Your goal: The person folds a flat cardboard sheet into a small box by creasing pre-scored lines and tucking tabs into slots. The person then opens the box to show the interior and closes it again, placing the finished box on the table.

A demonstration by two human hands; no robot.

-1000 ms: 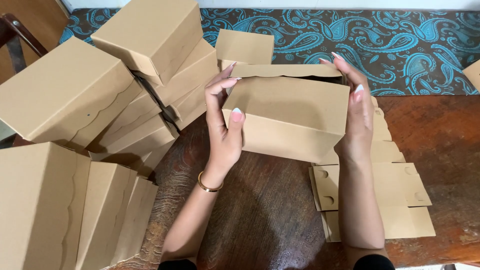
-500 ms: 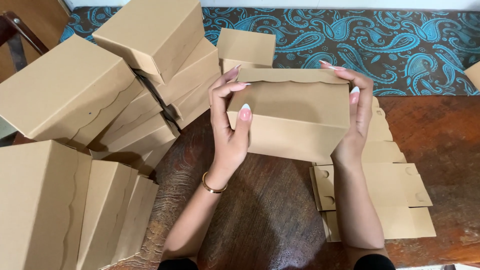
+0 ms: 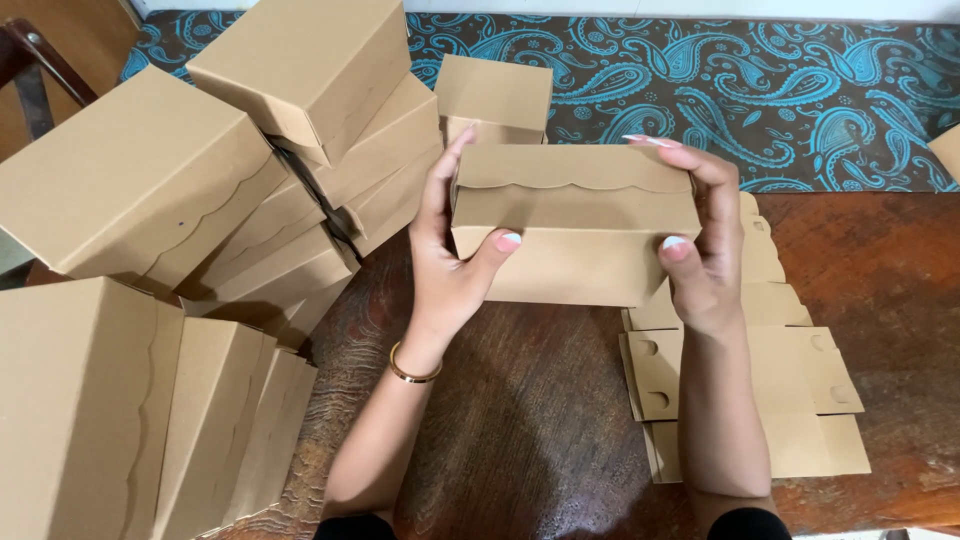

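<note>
Folded boxes [image 3: 150, 190] are piled at the left of the desk [image 3: 520, 420]. The left hand [image 3: 450, 270] and right hand [image 3: 700, 250] grasp a closed box [image 3: 575, 225] above its middle. Flat blanks [image 3: 760, 400] lie unfolded at right.

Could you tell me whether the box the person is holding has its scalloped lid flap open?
No, the cardboard box held between the left hand and right hand is closed, its scalloped flap lying flat down over the front.
</note>
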